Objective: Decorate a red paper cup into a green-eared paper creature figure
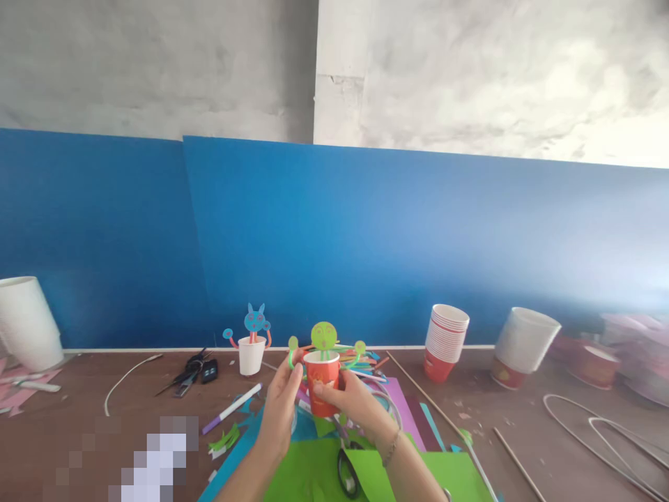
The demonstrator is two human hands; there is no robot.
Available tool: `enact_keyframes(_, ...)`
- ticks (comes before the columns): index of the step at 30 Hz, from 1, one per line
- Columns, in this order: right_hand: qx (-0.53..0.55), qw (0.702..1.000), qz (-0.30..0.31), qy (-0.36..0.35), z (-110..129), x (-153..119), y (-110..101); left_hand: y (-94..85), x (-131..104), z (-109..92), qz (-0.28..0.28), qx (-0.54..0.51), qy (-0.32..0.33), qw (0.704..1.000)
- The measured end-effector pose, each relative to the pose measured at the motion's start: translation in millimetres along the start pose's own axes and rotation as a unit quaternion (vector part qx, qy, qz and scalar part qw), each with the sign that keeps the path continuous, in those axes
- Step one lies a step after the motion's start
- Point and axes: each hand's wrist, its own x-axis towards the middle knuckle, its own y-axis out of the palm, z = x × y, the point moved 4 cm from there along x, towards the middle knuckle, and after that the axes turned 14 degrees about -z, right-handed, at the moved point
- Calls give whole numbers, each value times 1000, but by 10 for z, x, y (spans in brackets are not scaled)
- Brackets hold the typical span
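A red paper cup (323,387) is held upright between both hands over the coloured paper. Out of it rises a round green paper face (324,336), with a green arm ending in a disc on each side. My left hand (283,397) is closed on the cup's left side, fingertips by the green arm. From the right, my right hand (355,397) grips the cup, its thumb across the front. A white cup (251,356) with a blue eared paper face (254,319) stands behind, to the left. Black-handled scissors (348,473) lie below the hands.
Green sheets (297,470) cover the table front. A purple-capped marker (231,409) and keys (194,371) lie left. Cup stacks (447,338) stand at right, another (28,324) at far left. Wooden sticks (517,464) and a white cable (596,446) lie right. A blue panel (366,244) rises behind.
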Motion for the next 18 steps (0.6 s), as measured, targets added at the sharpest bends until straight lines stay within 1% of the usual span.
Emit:
enact_keyframes(2, 22, 999, 8, 30, 48, -26, 1, -4, 4, -14, 13, 6, 37, 999)
enact_keyframes(4, 27, 999, -2, 44, 93, -46, -11, -36, 27, -4, 3, 20, 56, 998)
enact_keyframes(7, 16, 1000, 3, 19, 120, -58, -11, -92, 76, 43, -22, 40, 51, 998)
enact_keyframes(11, -12, 1000, 5, -28, 73, -42, -5, -114, 108, 77, -34, 46, 43, 997)
enact_keyframes(14, -19, 999, 11, -30, 41, -34, 5, -104, 115, 74, -26, 44, 35, 998)
enact_keyframes(18, 4, 999, 31, -30, 81, -52, 19, -78, 118, 63, -5, 21, 18, 1000)
